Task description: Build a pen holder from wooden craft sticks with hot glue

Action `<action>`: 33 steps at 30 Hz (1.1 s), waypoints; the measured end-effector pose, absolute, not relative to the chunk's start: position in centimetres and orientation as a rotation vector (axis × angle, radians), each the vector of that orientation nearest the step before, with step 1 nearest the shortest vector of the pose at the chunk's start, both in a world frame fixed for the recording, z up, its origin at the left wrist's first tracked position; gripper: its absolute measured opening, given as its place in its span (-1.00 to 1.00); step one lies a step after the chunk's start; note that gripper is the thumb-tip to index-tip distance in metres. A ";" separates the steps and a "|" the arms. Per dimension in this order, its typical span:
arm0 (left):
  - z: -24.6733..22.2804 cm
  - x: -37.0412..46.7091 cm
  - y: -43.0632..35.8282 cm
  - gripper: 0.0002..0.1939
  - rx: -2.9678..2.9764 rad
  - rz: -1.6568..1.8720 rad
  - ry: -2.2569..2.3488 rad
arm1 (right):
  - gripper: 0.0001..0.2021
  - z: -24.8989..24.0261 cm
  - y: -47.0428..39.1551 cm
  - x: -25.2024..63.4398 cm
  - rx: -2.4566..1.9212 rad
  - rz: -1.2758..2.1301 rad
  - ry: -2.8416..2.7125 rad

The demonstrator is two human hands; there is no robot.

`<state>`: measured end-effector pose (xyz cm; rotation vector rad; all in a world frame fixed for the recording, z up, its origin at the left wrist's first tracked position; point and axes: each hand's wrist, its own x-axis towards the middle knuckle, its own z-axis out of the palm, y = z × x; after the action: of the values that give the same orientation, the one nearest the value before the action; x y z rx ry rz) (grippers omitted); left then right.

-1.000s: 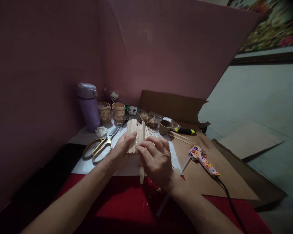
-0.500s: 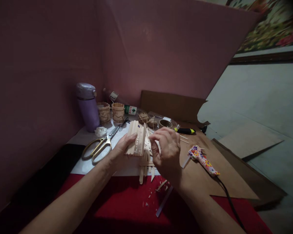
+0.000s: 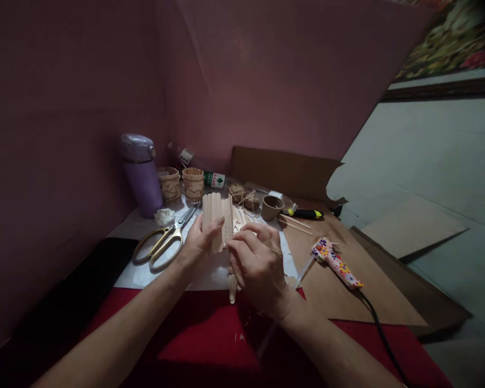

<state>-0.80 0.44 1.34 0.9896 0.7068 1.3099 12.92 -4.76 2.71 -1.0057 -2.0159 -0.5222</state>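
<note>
And here the left hand [image 3: 201,240] has its fingers closed around a row of flat sticks [image 3: 212,220], thumb lying across the front, while the palm and most of the other fingers are hidden behind it. The right hand [image 3: 258,261] sits at the row's lower right edge, its fingers bent and bunched, thumb tucked underneath out of sight; whether they grasp a stick or only press on it, I cannot tell. That row is up in front of the person, over the near edge of the white sheet [image 3: 125,277]; its back is out of view. Behind the right hand lies a heap of loose sticks, half covered, with one stick end [image 3: 231,293] poking out below the wrist onto soft red cloth [image 3: 194,334]. A pale translucent rod on that cloth is dim and partly blocked by the forearm, and the picture [image 3: 464,43] top right is cut off by the frame. Now the textures: pale, smooth wood with rounded tips, gold-handled scissors [image 3: 161,248] lying spread, a purple flask [image 3: 143,183] with a shiny cap, two scallop-rimmed cups, hairy twine [image 3: 236,192], and a plain brown cup [image 3: 271,214]. Over to the right, a flower-patterned glue gun [image 3: 339,265] lies on flat brown cardboard [image 3: 359,307], its black cable curving down out of view
</note>
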 end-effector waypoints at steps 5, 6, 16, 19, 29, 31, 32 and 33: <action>0.7 -1.0 0.7 -0.49 1.085 1.342 0.749 | -0.89 2.5 -4.7 12.8 -0.990 -0.573 -2.040; 0.7 -1.0 0.7 -0.50 1.095 1.349 0.753 | -0.88 2.4 -4.7 12.7 -0.999 -0.589 -2.041; 1.3 -0.8 0.5 -0.46 1.003 1.269 0.733 | -0.86 2.0 -4.0 12.7 -1.005 -0.683 -1.992; 1.6 -0.8 0.4 -0.46 0.950 1.256 0.740 | -0.88 1.9 -4.1 12.5 -1.008 -0.660 -1.980; 1.7 -1.1 0.3 -0.51 0.863 1.127 0.695 | -0.92 3.9 -1.9 16.1 -1.179 -0.754 -1.704; 1.7 -1.2 0.2 -0.57 0.811 1.090 0.682 | -0.93 4.3 -1.6 17.2 -1.187 -0.701 -1.648; 1.8 -1.2 0.2 -0.60 0.794 1.083 0.678 | -0.93 4.3 -1.7 17.3 -1.170 -0.650 -1.645; 1.8 -1.2 0.2 -0.62 0.786 1.081 0.672 | -0.92 4.2 -1.9 17.2 -1.144 -0.585 -1.663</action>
<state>-1.19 0.18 1.77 0.7855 0.6716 1.0813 17.24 -1.92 4.23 -1.1444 -1.6633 -0.5850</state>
